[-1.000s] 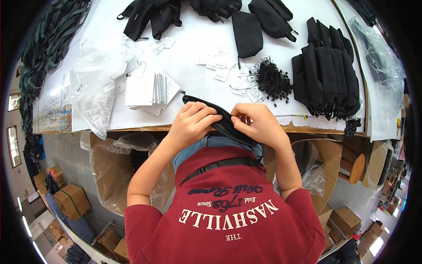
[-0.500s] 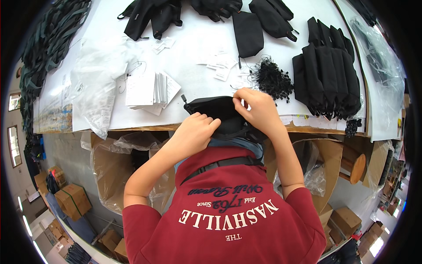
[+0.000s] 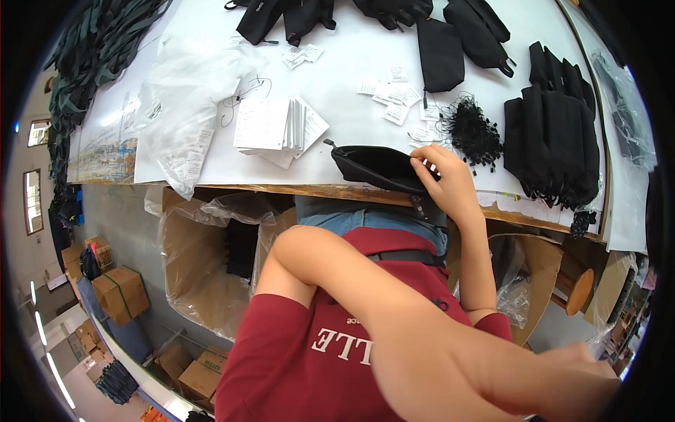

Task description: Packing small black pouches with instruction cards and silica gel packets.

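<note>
Head view: right hand (image 3: 450, 183) pinches rim of black pouch (image 3: 362, 171) at right end, thumb and fingers close together. Pouch at near edge of white table (image 3: 344, 49), mouth gaping, zip pull at left end. Left forearm crosses in front of body; left hand (image 3: 580, 376) blurred at near right, well apart from pouch, cannot tell whether wide or narrow. Card stack (image 3: 264, 126) left of pouch, clear plastic bag (image 3: 176, 98) farther left. Cord pile (image 3: 472, 132) just beyond right hand; bunched pouches (image 3: 552, 144) farther right.
</note>
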{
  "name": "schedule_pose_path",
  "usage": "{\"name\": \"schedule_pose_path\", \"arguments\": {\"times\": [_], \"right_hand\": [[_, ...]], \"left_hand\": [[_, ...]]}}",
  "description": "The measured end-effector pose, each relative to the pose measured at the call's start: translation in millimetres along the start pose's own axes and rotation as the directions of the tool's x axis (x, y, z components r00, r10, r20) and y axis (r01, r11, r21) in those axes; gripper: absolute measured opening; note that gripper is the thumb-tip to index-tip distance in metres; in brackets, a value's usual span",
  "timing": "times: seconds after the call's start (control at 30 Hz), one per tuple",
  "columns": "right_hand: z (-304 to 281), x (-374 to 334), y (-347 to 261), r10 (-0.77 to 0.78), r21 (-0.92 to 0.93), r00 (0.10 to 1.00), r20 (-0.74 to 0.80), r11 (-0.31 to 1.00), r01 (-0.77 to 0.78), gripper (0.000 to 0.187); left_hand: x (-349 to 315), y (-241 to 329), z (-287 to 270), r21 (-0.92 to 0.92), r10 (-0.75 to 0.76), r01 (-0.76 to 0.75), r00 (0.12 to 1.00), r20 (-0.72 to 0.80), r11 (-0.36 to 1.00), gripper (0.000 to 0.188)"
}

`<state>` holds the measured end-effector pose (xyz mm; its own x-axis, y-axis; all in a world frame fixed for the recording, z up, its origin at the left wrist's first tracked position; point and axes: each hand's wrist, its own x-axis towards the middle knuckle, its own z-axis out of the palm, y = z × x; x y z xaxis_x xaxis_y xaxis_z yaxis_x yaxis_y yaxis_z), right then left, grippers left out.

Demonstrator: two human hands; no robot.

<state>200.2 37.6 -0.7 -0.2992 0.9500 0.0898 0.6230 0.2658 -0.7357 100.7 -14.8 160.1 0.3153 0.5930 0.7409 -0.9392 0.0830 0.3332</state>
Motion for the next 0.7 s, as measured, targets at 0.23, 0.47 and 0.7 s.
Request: {"name": "schedule_pose_path", "arguments": {"times": [0.23, 0.47, 0.7], "right_hand": [[-0.1, -1.4, -0.8, -0.001, -0.005, 1.000, 0.001, 1.000, 0.001, 0.009], [-0.3, -12.9, -2.2, 0.030, 0.027, 0.999, 0.039, 0.999, -0.032, 0.012], [-6.0, -26.6, 21.8, 0.135, 0.124, 0.989, 0.062, 0.982, -0.142, 0.019]], "left_hand": [[-1.8, -8.2, 15.5, -0.386, -0.198, 0.225, 0.974, 0.109, 0.895, 0.086], [-4.0, -10.2, 35.7, -0.599, -0.309, 0.401, 0.916, 0.255, 0.693, 0.087], [-51.0, 7.2, -63.6, -0.046, -0.497, 0.505, 0.859, 0.125, 0.862, 0.075]]}}
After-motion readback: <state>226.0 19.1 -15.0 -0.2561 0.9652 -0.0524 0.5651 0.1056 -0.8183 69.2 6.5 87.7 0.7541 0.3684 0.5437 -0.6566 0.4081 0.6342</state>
